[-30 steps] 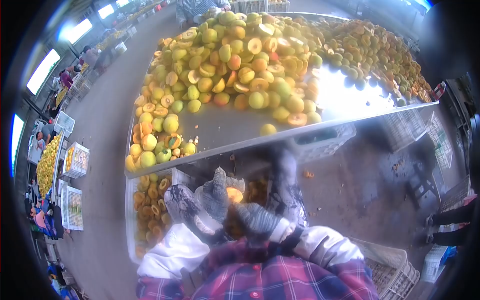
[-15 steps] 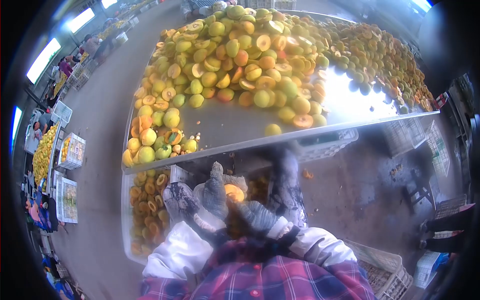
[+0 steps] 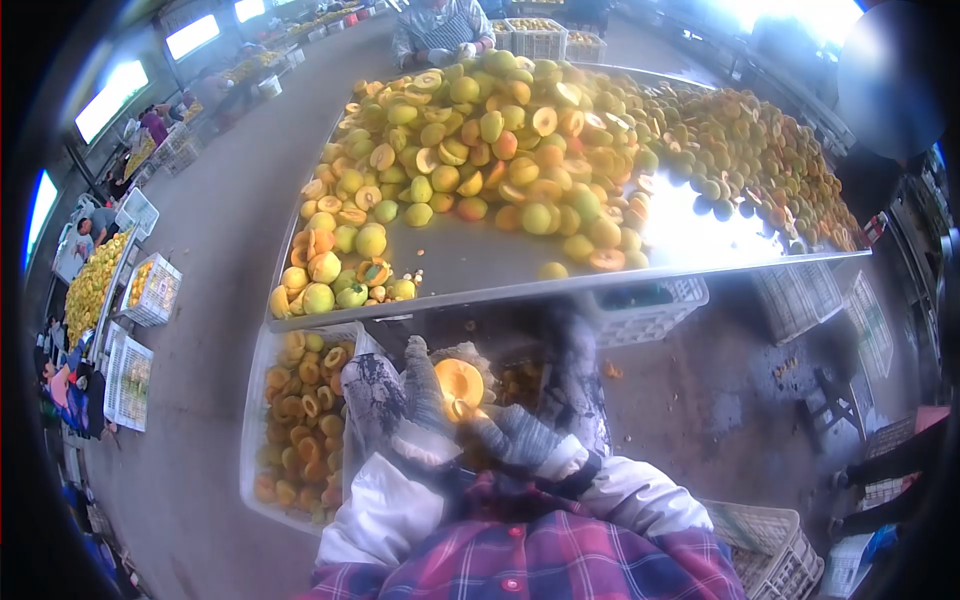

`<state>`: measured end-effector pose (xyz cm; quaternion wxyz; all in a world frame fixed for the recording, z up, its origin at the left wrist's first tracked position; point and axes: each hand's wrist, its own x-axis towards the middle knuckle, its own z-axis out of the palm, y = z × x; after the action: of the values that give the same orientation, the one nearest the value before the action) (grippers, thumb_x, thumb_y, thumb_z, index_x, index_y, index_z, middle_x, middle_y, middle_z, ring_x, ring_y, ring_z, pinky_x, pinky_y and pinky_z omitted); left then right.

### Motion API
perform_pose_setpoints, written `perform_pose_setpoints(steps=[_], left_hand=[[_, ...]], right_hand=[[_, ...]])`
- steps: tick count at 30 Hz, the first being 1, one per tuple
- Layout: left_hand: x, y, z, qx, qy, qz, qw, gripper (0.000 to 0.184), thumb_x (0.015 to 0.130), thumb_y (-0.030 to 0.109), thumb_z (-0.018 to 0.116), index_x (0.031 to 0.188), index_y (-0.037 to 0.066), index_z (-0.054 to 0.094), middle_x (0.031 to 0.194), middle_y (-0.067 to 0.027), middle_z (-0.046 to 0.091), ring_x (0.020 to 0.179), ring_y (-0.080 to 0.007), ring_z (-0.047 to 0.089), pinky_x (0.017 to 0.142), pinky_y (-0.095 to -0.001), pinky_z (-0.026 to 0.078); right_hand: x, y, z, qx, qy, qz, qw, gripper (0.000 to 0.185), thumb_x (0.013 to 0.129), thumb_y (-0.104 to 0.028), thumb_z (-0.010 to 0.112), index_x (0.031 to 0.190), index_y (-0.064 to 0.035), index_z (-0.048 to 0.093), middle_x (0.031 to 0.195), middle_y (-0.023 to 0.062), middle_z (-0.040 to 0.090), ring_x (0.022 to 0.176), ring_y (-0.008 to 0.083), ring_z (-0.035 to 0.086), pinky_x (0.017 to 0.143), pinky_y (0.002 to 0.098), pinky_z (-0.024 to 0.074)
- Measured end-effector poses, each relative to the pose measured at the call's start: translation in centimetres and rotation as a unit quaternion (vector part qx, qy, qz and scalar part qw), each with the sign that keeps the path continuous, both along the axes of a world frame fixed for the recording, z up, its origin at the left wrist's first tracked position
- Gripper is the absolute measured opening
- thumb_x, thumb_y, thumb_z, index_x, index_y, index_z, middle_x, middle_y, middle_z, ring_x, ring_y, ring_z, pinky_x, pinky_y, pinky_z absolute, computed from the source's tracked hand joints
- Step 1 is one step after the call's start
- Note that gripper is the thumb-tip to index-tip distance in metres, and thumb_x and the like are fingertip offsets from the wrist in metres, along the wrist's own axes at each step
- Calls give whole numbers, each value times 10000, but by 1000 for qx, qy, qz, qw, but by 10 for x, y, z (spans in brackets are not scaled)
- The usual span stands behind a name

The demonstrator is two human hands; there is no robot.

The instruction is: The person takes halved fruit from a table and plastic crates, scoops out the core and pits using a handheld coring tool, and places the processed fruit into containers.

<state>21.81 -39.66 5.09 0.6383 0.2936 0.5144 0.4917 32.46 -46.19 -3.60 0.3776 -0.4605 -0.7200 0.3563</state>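
A rounded, orange-yellow fruit half [image 3: 459, 383] sits in the left hand [image 3: 425, 402], cradled by a grey knitted glove that shows along its side and behind its upper edge. Its cut face is turned up toward the camera, with a smooth ring of flesh around a central oval (hollow or stone, I cannot tell which). Just below, a smaller orange piece of fruit [image 3: 462, 410] meets its lower edge, near the fingertips of the grey-gloved right hand [image 3: 520, 437]. These 2 pieces are above the lap, between the patterned trouser legs [image 3: 372, 393].
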Motion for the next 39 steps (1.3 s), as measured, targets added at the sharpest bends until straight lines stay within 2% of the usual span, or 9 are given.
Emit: perform_pose_setpoints(steps=[5,7,13,16,21,27,31,37,39], left_hand=[[-64,38,-25,196,36,21,980,468,962,461,474,933,30,657,833,-135,667,716,-235,640,648,-379,541],[-154,97,-113,431,379,114,811,329,918,335,594,931,14,662,882,-135,666,778,-250,645,730,-362,521],[-179,140,-74,453,752,92,470,332,850,264,680,1059,10,636,1074,-201,637,990,-360,610,867,-443,497],[-2,146,-14,494,552,-68,669,310,846,288,696,1017,37,629,938,-148,652,886,-349,629,794,-412,514],[182,183,-34,288,632,-462,551,603,812,560,633,1112,37,621,1026,-218,664,1015,-397,620,923,-431,472],[191,210,-66,295,629,-535,481,577,825,502,630,1151,29,580,1053,-178,659,924,-345,651,847,-428,516],[123,195,-37,72,125,-416,898,438,914,403,557,1155,38,559,869,-150,624,620,-213,623,554,-332,554],[25,130,-51,-19,-167,-257,952,511,942,504,445,1140,49,568,845,-152,629,645,-255,618,512,-368,522],[15,107,-56,-44,-144,-187,971,435,958,444,462,1113,57,588,847,-124,633,651,-235,612,544,-344,524]], right_hand=[[-1,-21,2,-58,-13,-9,998,242,957,-181,491,1101,-36,620,956,185,661,848,318,656,751,369,518],[4,-17,37,-192,-271,82,940,323,980,-281,480,1098,-20,627,1007,214,667,908,331,647,823,383,498],[12,-21,-13,-333,28,-42,942,484,1003,-415,413,1178,-3,597,1068,234,660,988,386,618,874,409,458],[18,-12,-28,-306,31,-53,950,449,1008,-414,411,1139,-35,611,1004,199,670,938,331,626,850,397,457],[53,-5,10,-472,134,-52,870,438,1007,-445,418,1120,-70,616,977,120,681,928,264,621,847,372,467],[52,-16,-37,-315,157,-128,927,457,1012,-434,404,1154,-52,609,1053,146,657,1010,283,609,922,364,445],[53,-16,-40,-189,58,-162,967,418,1023,-363,373,1166,-46,605,1043,188,652,996,356,611,908,392,448],[31,6,54,-217,128,-261,932,411,1014,-325,388,1158,4,587,1032,195,650,964,365,618,873,380,466],[21,9,77,-205,201,-230,930,311,1012,-270,428,1216,-60,531,1059,53,622,909,133,607,715,274,506]])
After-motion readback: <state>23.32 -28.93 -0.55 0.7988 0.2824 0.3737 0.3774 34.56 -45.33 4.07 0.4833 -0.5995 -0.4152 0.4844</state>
